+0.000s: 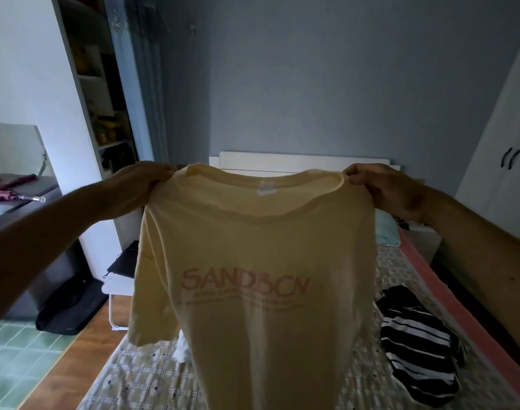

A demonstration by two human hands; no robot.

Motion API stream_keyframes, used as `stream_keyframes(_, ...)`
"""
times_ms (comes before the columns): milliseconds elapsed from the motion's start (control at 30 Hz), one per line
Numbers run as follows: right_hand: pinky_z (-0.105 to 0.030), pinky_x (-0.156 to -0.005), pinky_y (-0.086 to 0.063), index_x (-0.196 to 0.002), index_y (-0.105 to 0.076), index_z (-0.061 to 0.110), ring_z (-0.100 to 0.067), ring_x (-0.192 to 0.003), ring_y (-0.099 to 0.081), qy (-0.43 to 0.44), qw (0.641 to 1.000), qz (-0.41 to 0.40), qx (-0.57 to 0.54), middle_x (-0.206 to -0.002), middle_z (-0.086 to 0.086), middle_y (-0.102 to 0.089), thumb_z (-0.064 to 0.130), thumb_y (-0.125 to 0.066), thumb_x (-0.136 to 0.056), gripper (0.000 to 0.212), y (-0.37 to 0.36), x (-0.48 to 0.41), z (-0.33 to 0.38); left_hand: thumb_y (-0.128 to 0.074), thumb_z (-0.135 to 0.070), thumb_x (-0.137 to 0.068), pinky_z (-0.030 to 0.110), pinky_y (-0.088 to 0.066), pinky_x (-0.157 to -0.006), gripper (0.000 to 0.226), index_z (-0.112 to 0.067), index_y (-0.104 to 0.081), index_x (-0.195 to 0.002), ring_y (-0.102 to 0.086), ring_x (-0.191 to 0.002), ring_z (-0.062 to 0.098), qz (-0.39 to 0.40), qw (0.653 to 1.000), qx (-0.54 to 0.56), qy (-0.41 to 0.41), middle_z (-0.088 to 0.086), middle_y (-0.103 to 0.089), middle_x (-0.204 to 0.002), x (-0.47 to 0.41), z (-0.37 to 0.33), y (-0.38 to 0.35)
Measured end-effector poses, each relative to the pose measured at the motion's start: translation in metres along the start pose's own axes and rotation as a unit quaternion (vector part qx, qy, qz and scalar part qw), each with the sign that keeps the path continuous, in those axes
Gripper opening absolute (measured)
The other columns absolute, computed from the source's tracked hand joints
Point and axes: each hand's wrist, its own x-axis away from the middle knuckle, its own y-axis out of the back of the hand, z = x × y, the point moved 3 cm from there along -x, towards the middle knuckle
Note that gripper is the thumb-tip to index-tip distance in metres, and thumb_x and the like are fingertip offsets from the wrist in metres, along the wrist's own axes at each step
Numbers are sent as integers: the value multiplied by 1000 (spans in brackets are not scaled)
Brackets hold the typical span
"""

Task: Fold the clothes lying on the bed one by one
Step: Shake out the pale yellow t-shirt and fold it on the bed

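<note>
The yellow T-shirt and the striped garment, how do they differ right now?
The yellow T-shirt hangs spread out in the air, pinched at its shoulders by the left hand and the right hand; the striped garment lies crumpled on the bed. The yellow T-shirt is pale yellow with pink lettering; the striped garment is black with white stripes. Neither is folded yet.

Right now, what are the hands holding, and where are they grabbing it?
Both hands hold up the pale yellow T-shirt: the left hand and the right hand each pinch a shoulder beside the collar.
</note>
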Motion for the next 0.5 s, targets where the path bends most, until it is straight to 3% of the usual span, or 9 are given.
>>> stream_keyframes(33, -34, -73, -38, -93, -68, 18, -20, -85, -52, 0, 1000, -14, -15, -93, -11, -58, 47, -79, -70, 39, 0, 0, 1, -48, -28, -101, 46, -47, -101, 29, -12, -67, -115, -60, -110, 35, -1, 999, 53, 2, -9, -63, -102, -1, -6, -6)
stream_keyframes(100, -32, -68, -35, -86, -70, 20, -19, -80, -49, 6, 999, -42, -12, -85, -7, -58, 48, -75, -74, 30, -1, -1, 1, -49, -17, -102, 29, -50, -80, 21, -12, -68, -94, -62, -88, 19, 2, 987, 149, 54, -2, -63, -89, 5, -11, -14)
stream_keyframes(200, -20, -60, -38, -85, -66, 17, -4, -65, -52, 17, 997, -69, 27, -70, 8, -60, 25, -58, -96, 16, -5, 0, 3, -49, -14, -100, 19, -50, -61, 21, -15, -63, -85, -61, -69, 8, 0, 981, 174, 83, -5, -63, -71, 11, -16, -16)
stream_keyframes(267, -17, -56, -37, -85, -62, 16, 0, -58, -48, 22, 994, -100, 32, -64, 12, -56, 17, -52, -100, 18, -6, 1, 4, -48, -13, -100, 18, -46, -57, 23, -15, -58, -79, -56, -64, 7, -4, 980, 180, 81, -5, -56, -67, 11, -16, -14)
stream_keyframes(367, -23, -60, -39, -82, -58, 17, -7, -61, -44, 26, 989, -140, 39, -68, 5, -47, 17, -50, -102, 22, -7, 2, 3, -48, -11, -100, 15, -47, -54, 24, -13, -52, -77, -54, -61, 5, 4, 981, 183, 58, -8, -53, -63, 16, -22, -11)
stream_keyframes(433, -25, -59, -36, -81, -56, 20, -8, -60, -39, 45, 977, -169, 118, -66, 6, -44, 20, -47, -104, 25, -5, 1, 1, -50, -15, -101, 15, -47, -54, 23, -11, -51, -78, -56, -61, 4, 20, 991, 127, 25, -9, -55, -64, 21, -28, -12)
stream_keyframes(500, -27, -61, -34, -82, -53, 22, -9, -62, -40, 78, 956, -186, 211, -68, 7, -46, 22, -44, -105, 25, -5, 1, 0, -51, -22, -103, 18, -46, -58, 22, -14, -56, -84, -58, -66, 7, 12, 1000, 3, -22, -9, -58, -71, 24, -30, -14)
